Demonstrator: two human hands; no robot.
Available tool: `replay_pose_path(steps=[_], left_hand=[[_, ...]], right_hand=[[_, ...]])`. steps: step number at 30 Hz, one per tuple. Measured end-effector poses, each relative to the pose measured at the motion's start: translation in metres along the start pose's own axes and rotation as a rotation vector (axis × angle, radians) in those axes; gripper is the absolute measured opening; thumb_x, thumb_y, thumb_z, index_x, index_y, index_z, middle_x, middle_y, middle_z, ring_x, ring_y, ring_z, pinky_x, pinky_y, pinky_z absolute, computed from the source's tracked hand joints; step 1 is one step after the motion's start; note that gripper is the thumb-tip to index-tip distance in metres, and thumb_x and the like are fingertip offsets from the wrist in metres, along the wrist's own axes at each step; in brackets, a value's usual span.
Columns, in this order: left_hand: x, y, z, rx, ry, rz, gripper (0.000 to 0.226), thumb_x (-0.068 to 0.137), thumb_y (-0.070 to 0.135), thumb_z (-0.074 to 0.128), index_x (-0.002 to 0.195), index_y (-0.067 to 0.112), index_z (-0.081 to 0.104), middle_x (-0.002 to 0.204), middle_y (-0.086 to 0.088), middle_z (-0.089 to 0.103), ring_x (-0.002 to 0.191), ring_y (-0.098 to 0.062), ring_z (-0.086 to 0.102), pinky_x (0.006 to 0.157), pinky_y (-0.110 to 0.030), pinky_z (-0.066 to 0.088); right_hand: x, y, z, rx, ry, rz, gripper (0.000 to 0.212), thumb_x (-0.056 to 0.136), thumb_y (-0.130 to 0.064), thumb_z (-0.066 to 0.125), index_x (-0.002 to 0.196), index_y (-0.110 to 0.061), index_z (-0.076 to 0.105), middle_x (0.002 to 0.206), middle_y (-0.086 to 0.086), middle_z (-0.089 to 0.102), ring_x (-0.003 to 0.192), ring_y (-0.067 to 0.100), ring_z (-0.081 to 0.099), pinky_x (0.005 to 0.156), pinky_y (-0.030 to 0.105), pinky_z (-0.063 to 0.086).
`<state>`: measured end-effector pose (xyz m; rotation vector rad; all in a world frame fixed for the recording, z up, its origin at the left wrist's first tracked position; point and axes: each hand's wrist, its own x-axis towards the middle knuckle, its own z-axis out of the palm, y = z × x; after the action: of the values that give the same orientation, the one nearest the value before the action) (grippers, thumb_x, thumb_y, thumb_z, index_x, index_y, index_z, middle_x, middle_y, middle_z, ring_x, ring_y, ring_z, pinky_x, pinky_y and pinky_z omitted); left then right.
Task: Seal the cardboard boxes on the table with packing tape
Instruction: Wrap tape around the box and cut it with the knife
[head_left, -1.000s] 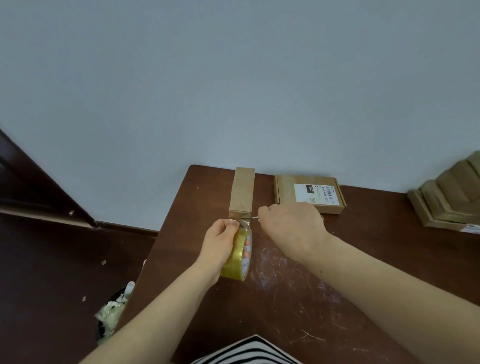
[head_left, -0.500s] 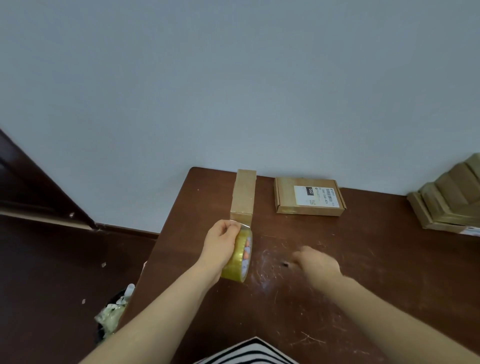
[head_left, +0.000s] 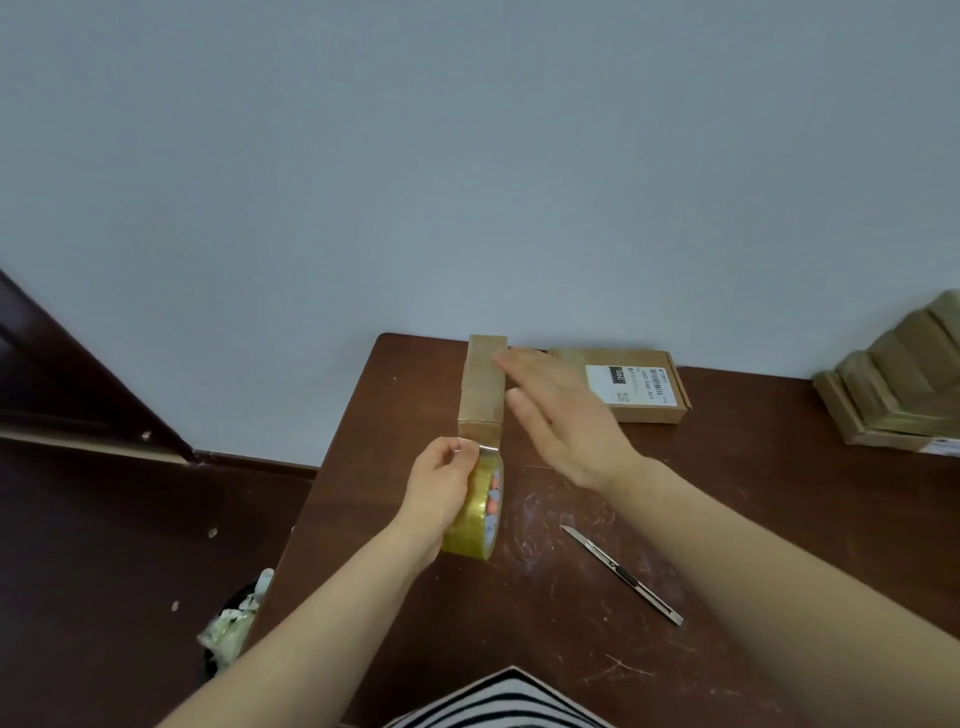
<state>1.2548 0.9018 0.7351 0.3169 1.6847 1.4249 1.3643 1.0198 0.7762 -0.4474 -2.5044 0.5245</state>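
The box (head_left: 483, 384) stands by the table's (head_left: 363, 467) left edge. In front of it the left hand (head_left: 441, 488) grips the tape roll (head_left: 475, 525). The right hand (head_left: 566, 421), fingers straight, is just right of it, and a knife (head_left: 621, 574) lies nearer.

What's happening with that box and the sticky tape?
A person is taping a narrow cardboard box on the table. Their left hand grips the tape roll at the box's near end. Their right hand is open beside the box, blurred, so contact is unclear. A utility knife lies on the table, and a labelled box lies by the wall.
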Motion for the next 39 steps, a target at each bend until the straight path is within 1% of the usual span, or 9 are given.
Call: replay_pose_path(steps=[4,10,15,17,20,27,30,34,39], left_hand=[[0.002,-0.002,0.0,0.134,0.03,0.056,0.014,0.097,0.025,0.054,0.089,0.014,0.06,0.091,-0.009,0.068,0.082,-0.021,0.065,0.078,-0.037,0.054],[-0.006,-0.014,-0.02,0.597,-0.097,0.078,0.01,0.096,0.018,0.051,0.087,0.02,0.055,0.07,-0.004,0.067,0.045,-0.015,0.06,0.045,-0.024,0.049],[-0.012,-0.018,-0.022,0.328,0.041,0.042,0.016,0.096,0.017,0.053,0.082,0.012,0.06,0.063,0.001,0.066,0.053,-0.011,0.061,0.054,-0.022,0.051],[-0.013,-0.01,-0.019,0.257,0.046,0.057,0.016,0.096,0.012,0.053,0.082,0.009,0.058,0.053,0.005,0.062,0.043,-0.004,0.057,0.042,-0.015,0.045],[-0.012,-0.001,-0.022,0.18,0.053,0.051,0.015,0.097,0.009,0.051,0.082,0.007,0.055,0.047,0.006,0.06,0.037,-0.003,0.054,0.037,-0.014,0.041],[-0.005,-0.002,-0.028,0.188,0.11,0.031,0.015,0.095,0.017,0.055,0.08,0.014,0.059,0.081,-0.009,0.064,0.078,-0.025,0.06,0.081,-0.045,0.053],[-0.002,0.0,-0.028,0.171,0.115,0.029,0.015,0.095,0.017,0.055,0.081,0.014,0.06,0.084,-0.01,0.066,0.08,-0.026,0.062,0.081,-0.045,0.053],[0.0,0.001,-0.028,0.156,0.13,0.038,0.015,0.095,0.017,0.055,0.081,0.015,0.06,0.081,-0.004,0.065,0.077,-0.021,0.061,0.075,-0.038,0.053],[0.001,0.004,-0.035,0.098,0.138,0.046,0.015,0.094,0.014,0.056,0.08,0.014,0.059,0.076,-0.005,0.067,0.067,-0.015,0.063,0.061,-0.029,0.053]], right_hand=[[0.005,0.004,0.023,-0.172,-0.353,-0.136,0.05,0.103,-0.025,0.036,0.148,-0.005,0.029,0.157,0.01,0.023,0.147,0.02,0.012,0.121,0.036,0.005],[-0.001,0.015,0.037,-0.211,-0.25,-0.196,0.052,0.098,-0.028,0.045,0.143,-0.003,0.039,0.151,0.014,0.034,0.143,0.027,0.026,0.119,0.043,0.019],[0.001,0.009,0.051,-0.217,0.012,-0.166,0.043,0.087,-0.025,0.068,0.122,-0.001,0.063,0.13,0.015,0.059,0.123,0.031,0.055,0.106,0.05,0.04],[-0.001,0.006,0.061,-0.275,0.113,-0.135,0.037,0.082,-0.021,0.074,0.113,-0.002,0.069,0.123,0.012,0.065,0.115,0.028,0.061,0.098,0.05,0.048],[-0.002,0.002,0.075,-0.276,0.198,-0.096,0.031,0.085,-0.017,0.062,0.11,0.0,0.069,0.119,0.015,0.066,0.113,0.03,0.062,0.096,0.053,0.048],[-0.007,0.006,0.073,-0.199,0.052,-0.133,0.044,0.094,-0.019,0.046,0.133,-0.001,0.053,0.138,0.015,0.053,0.133,0.029,0.044,0.116,0.046,0.025],[-0.004,0.01,0.071,-0.29,0.105,-0.159,0.043,0.094,-0.031,0.051,0.125,-0.003,0.061,0.132,0.012,0.059,0.126,0.026,0.052,0.11,0.047,0.036],[0.002,0.002,0.079,-0.353,0.213,-0.131,0.031,0.089,-0.022,0.059,0.11,-0.002,0.069,0.117,0.014,0.067,0.112,0.028,0.063,0.095,0.05,0.049],[-0.002,0.0,0.075,-0.141,0.028,-0.099,0.042,0.095,-0.017,0.042,0.131,0.001,0.053,0.135,0.015,0.054,0.132,0.028,0.045,0.116,0.045,0.026]])
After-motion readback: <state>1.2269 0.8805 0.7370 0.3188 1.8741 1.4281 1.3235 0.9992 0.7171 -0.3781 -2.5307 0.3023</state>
